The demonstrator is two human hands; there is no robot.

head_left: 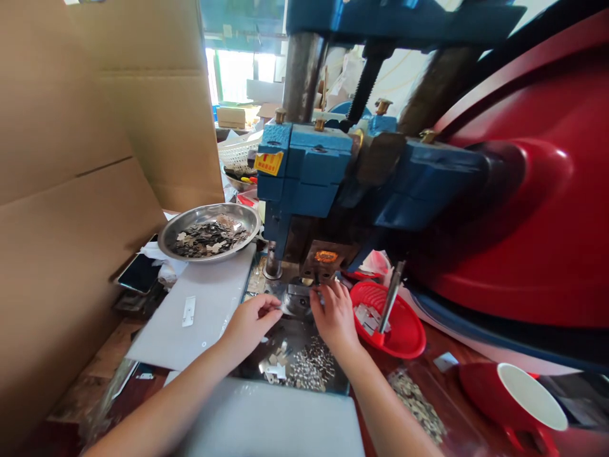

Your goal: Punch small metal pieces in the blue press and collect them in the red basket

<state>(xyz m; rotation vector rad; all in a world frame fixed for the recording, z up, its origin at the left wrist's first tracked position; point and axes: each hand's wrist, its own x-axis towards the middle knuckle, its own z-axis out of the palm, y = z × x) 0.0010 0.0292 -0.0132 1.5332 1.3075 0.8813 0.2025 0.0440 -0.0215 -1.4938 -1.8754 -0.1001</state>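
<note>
My left hand and my right hand meet at the die under a blue press. The left hand's fingers are pinched together, with a small metal piece at their tips. The right hand's fingers rest bent on the die's right edge; what they hold, if anything, is hidden. Below the hands lie several small loose metal pieces on a dark plate.
A steel bowl of metal pieces stands at the left on a white board. A red dish with parts sits right of my hands. A red cup, cardboard wall, phone and red machine housing surround the spot.
</note>
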